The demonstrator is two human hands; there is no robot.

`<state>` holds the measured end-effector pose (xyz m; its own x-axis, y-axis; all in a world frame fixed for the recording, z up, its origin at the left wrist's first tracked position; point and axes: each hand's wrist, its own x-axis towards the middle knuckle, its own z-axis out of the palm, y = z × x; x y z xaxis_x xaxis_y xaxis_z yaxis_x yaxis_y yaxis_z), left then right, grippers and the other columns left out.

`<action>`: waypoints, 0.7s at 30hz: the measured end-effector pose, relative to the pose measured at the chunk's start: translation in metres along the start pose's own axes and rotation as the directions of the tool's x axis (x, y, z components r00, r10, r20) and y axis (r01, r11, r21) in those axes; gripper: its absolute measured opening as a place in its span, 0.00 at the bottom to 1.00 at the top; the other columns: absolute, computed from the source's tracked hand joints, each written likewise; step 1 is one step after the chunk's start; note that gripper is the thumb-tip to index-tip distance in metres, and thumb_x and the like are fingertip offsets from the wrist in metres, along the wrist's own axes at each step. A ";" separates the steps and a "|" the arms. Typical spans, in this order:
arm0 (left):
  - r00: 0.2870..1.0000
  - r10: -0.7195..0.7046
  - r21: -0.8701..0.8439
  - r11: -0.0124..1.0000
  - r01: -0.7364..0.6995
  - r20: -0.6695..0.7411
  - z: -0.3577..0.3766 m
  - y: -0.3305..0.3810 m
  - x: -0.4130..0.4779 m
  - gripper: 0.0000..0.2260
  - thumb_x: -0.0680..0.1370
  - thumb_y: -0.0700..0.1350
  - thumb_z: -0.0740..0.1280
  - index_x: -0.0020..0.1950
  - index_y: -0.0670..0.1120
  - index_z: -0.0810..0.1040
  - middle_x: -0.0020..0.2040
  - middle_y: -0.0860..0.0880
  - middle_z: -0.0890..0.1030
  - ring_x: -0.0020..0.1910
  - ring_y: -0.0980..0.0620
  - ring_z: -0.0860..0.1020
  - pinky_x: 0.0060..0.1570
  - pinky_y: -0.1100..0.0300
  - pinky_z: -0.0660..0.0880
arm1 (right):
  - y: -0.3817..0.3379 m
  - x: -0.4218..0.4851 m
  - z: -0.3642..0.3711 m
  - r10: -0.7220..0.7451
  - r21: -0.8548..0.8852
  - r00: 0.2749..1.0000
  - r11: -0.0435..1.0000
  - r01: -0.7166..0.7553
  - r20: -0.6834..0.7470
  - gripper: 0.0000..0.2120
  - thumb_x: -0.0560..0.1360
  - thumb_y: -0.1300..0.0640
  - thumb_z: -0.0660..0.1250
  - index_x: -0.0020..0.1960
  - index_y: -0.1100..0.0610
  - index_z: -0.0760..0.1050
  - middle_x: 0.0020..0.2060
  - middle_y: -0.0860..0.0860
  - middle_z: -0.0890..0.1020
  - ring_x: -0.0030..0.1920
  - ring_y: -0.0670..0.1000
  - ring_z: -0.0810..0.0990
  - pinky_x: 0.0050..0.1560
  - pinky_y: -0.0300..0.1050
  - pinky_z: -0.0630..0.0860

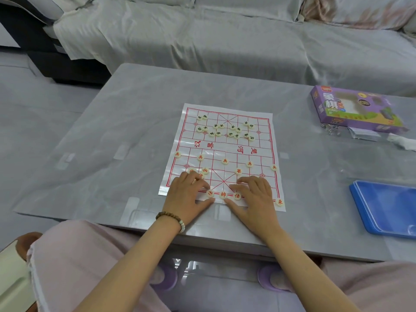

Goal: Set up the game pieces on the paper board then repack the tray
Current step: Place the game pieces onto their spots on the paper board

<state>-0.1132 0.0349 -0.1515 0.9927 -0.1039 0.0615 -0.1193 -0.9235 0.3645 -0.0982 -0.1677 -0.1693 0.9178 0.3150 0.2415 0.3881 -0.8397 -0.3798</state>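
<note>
A paper board (pixel 225 149) with a red grid lies on the grey table. Several green-marked pieces (pixel 225 129) sit bunched at its far end. Red-marked pieces are spread over the near half, with five in a row (pixel 225 161) and three on the near edge (pixel 223 194). My left hand (pixel 189 194) rests on the board's near left part, its fingertip touching the left piece of that trio, with more red pieces partly hidden under the fingers. My right hand (pixel 252 197) lies flat beside it, fingers touching the right piece (pixel 237 196). A blue tray (pixel 387 208) sits at the right.
A purple game box (pixel 353 109) lies at the table's far right, with clear plastic wrapping (pixel 364 134) and a white scrap (pixel 403 141) beside it. A sofa under a grey cover (pixel 202 37) stands behind the table. My knees are under the near edge.
</note>
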 end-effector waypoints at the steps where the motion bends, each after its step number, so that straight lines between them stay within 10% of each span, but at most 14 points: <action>1: 1.000 -0.008 0.009 1.000 0.008 -0.004 0.000 0.000 0.001 0.16 0.74 0.61 0.63 0.57 0.55 0.76 0.59 0.55 0.70 0.59 0.55 0.66 0.58 0.63 0.62 | 0.000 0.000 0.001 -0.010 -0.013 1.000 1.000 0.010 -0.007 0.20 0.72 0.36 0.59 0.55 0.48 0.77 0.56 0.47 0.76 0.60 0.51 0.71 0.66 0.56 0.65; 21: 0.997 -0.065 -0.112 0.992 0.060 -0.040 0.001 -0.007 0.004 0.13 0.72 0.58 0.68 0.55 0.58 0.78 0.71 0.56 0.64 0.72 0.52 0.56 0.70 0.54 0.52 | 0.002 -0.001 0.004 -0.010 -0.001 1.000 1.000 0.010 -0.002 0.23 0.71 0.35 0.59 0.55 0.50 0.78 0.54 0.47 0.77 0.56 0.50 0.73 0.62 0.47 0.68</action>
<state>-0.1085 0.0410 -0.1547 0.9968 -0.0292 0.0747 -0.0610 -0.8807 0.4697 -0.0982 -0.1684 -0.1742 0.9136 0.3226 0.2474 0.3975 -0.8368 -0.3767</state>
